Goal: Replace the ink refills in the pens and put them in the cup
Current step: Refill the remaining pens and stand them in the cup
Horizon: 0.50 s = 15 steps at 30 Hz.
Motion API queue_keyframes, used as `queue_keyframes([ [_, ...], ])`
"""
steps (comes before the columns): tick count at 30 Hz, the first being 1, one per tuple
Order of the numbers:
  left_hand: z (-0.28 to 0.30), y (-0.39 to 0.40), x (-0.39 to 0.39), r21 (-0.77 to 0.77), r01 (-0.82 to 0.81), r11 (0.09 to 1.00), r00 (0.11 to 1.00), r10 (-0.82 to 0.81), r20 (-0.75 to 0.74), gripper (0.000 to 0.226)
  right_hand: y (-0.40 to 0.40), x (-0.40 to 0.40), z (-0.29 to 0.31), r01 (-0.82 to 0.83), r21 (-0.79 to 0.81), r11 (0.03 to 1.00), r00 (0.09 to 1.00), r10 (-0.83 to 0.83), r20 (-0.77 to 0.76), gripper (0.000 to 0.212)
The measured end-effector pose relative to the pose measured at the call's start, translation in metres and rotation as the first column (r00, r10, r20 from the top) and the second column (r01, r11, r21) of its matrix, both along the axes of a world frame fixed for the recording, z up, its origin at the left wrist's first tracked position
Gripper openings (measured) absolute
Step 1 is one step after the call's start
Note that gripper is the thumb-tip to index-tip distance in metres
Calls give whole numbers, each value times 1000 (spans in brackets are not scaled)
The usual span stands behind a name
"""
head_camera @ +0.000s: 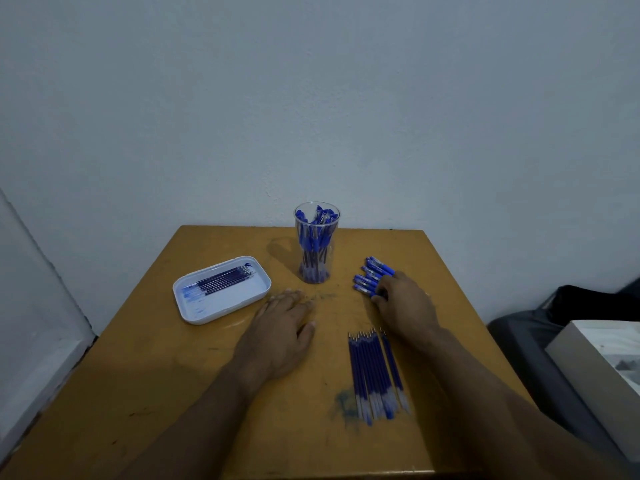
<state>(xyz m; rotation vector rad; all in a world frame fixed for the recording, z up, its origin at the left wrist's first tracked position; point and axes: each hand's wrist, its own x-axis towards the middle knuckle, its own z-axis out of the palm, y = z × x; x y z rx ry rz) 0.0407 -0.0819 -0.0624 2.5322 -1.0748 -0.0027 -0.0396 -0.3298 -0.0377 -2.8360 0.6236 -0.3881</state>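
**Pen pick-up: roll-off and mix-up risks**

Right hand point(403, 301) sits on the near end of the pile of blue pens point(372, 275), fingers curled down onto them. Can't tell whether the grip has closed round one pen or is just touching several. Left hand point(282, 327) lies flat on the surface point(173, 393), fingers relaxed, holding nothing.

Risks from here, as I judge them:
- Pens are packed side by side, so a pull on one may drag its neighbours w/ it; round barrels roll, and the surface's right edge isn't far.
- Row of fresh refills point(375, 375) lies just below the right wrist & forearm. A careless sweep back could scatter them or push them toward the front edge.
- Used refills sit in the white tray point(194, 315) at left. If a pulled refill lands by the fresh row, old and new get mixed; they look alike.
- Clear cup point(316, 244) at the back is tall, narrow, already crowded w/ pens. A bump while adding another could tip it.
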Motion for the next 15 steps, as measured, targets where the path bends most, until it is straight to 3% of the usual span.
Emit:
queue_keyframes([
  [7, 0, 1, -1, 1, -3, 1000, 1000, 3, -1, 55, -3, 7, 14, -30, 45, 999, 994, 34, -107, 15],
  [13, 4, 0, -2, 0, -1, 1000, 1000, 1, -20, 53, 13, 3, 38, -20, 77, 997, 998, 25, -56, 14],
  [15, 7, 2, -4, -35, -3, 999, 999, 1, -39, 53, 24, 0, 49, -34, 78, 996, 999, 36, -24, 23],
])
